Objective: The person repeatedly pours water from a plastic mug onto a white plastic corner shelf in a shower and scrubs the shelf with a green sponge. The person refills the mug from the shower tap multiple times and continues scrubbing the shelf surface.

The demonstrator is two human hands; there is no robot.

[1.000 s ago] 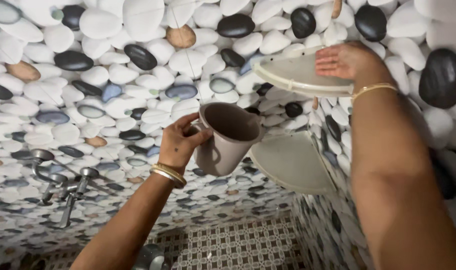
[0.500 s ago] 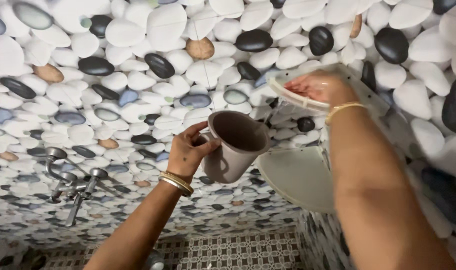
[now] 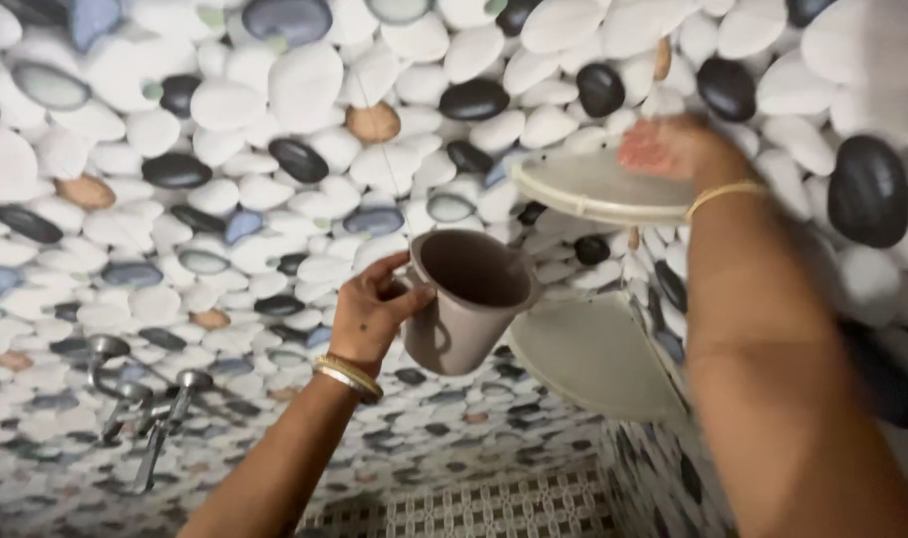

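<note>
Left hand (image 3: 369,314) grips a taupe mug (image 3: 469,299) by its handle — right hand (image 3: 663,147) (blurred, grasp unclear) rests on the upper corner shelf (image 3: 594,187).

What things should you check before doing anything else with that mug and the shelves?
1. Left hand has a firm hold on the mug: ok, fingers wrap its handle side.
2. Mug kept level: not ok, it tilts toward the corner.
3. Anything inside the mug: cannot tell, the inside looks dark.
4. Right hand on the upper shelf: ok, though blurred.
5. Lower shelf free of things: ok.
6. Taps shut: cannot tell.
</note>
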